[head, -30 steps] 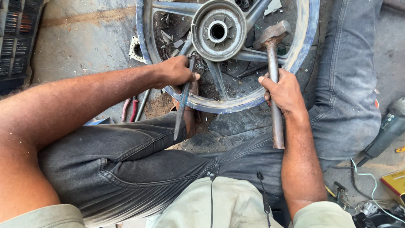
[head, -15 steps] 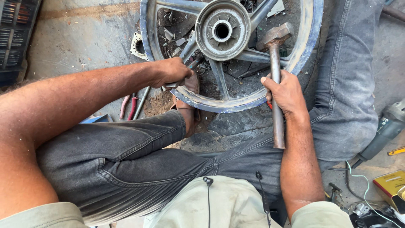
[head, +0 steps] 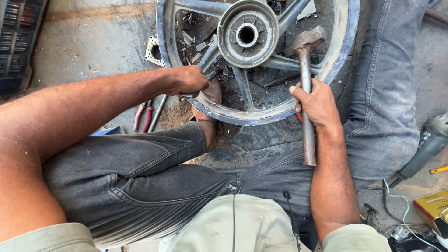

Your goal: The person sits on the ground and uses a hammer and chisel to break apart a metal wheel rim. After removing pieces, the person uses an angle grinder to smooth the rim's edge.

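Under left hand (head: 191,80), chisel (head: 212,73) mostly hidden.

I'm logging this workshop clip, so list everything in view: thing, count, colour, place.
Alloy wheel: one, grey-blue, flat on the floor at top centre.
Hammer: one, rusty metal, head over the wheel's spokes.
Dark tool: one, blackish, poking between spokes; kind unclear.
Pliers: one, red handles, floor at left.
Metal rod: one, grey, beside the pliers.
Angle grinder: one, grey-black, floor at right.
Tin: one, yellow, lower right.
Crate: one, dark, top left.
Left hand: grips the dark tool.
Right hand: grips the hammer's handle.
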